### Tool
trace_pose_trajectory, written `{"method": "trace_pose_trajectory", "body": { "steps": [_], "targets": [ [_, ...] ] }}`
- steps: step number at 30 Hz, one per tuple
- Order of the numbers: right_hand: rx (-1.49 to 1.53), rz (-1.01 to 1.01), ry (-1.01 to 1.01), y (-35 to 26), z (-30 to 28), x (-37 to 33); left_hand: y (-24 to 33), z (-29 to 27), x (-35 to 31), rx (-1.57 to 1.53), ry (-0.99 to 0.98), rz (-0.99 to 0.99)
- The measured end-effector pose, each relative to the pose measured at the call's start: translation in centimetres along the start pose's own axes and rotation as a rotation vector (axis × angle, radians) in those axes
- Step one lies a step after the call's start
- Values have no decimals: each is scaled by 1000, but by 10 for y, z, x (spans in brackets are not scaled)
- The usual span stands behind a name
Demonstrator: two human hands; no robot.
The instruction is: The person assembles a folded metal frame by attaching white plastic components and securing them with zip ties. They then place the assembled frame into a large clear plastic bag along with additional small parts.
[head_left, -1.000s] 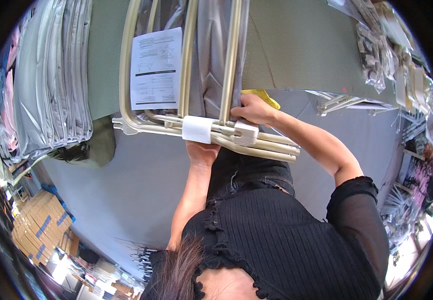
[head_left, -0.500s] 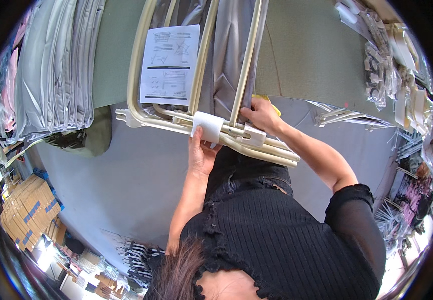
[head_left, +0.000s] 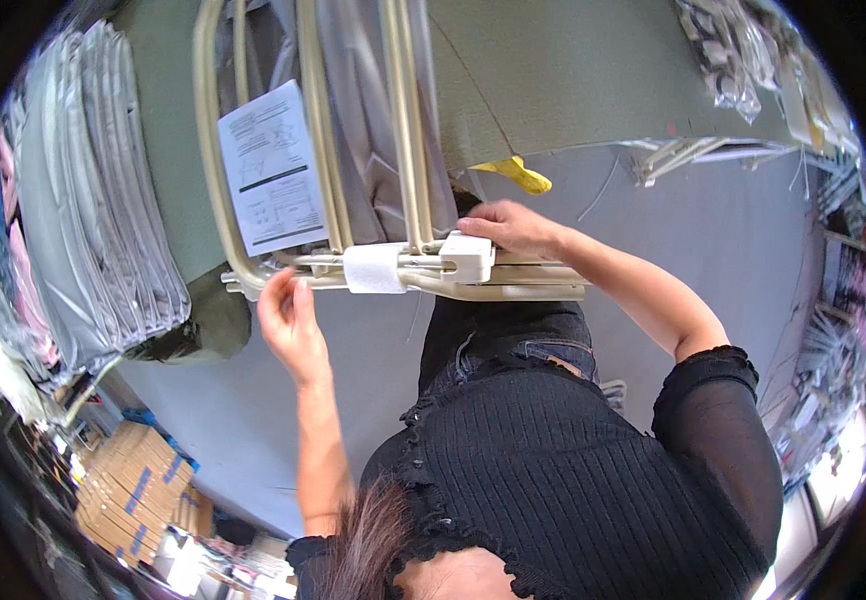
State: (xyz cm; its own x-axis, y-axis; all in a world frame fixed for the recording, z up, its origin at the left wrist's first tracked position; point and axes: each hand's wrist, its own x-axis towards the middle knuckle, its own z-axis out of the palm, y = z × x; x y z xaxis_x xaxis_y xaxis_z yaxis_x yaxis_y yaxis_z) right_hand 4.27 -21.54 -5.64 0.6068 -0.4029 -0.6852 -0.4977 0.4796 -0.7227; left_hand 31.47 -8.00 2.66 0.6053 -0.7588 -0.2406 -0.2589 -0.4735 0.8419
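A folded frame of beige metal tubes (head_left: 408,120) with grey fabric (head_left: 363,150) between them lies over the table's near edge. A printed instruction sheet (head_left: 271,170) with line drawings rests on its left side. White foam wrap (head_left: 373,270) goes round the tubes at the near end. To its right sits a white plastic bracket (head_left: 468,257). My right hand (head_left: 513,230) grips the frame by this bracket, fingertips partly hidden behind it. My left hand (head_left: 293,325) is left of the foam, thumb and fingers apart, its fingertips close to the tubes; whether they touch is unclear.
The table has a green top (head_left: 553,70). A stack of grey folded fabric pieces (head_left: 103,200) stands at its left. A yellow object (head_left: 523,175) hangs at the near edge. Bagged parts (head_left: 728,50) lie at the far right. Cardboard (head_left: 133,490) is stacked at the lower left.
My left hand has let go of the foam wrap and moved left along the tubes. The frame appears further left and straighter in view. My right hand has stayed by the bracket.
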Motion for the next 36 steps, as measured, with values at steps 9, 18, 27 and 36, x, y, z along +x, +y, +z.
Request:
{"method": "trace_pose_trajectory", "body": {
  "steps": [9, 18, 27, 36],
  "targets": [
    [-189, 33, -390, -10, -11, -10, 54, 75, 104, 845, -937, 943],
    [-189, -41, -377, -13, -22, -33, 56, 107, 97, 1143, -862, 719],
    [71, 36, -393, -6, -18, -27, 49, 117, 108, 1258, -877, 600],
    [-90, 73, -204, -41, -3, -22, 43, 109, 107, 1083, -787, 707]
  ]
}}
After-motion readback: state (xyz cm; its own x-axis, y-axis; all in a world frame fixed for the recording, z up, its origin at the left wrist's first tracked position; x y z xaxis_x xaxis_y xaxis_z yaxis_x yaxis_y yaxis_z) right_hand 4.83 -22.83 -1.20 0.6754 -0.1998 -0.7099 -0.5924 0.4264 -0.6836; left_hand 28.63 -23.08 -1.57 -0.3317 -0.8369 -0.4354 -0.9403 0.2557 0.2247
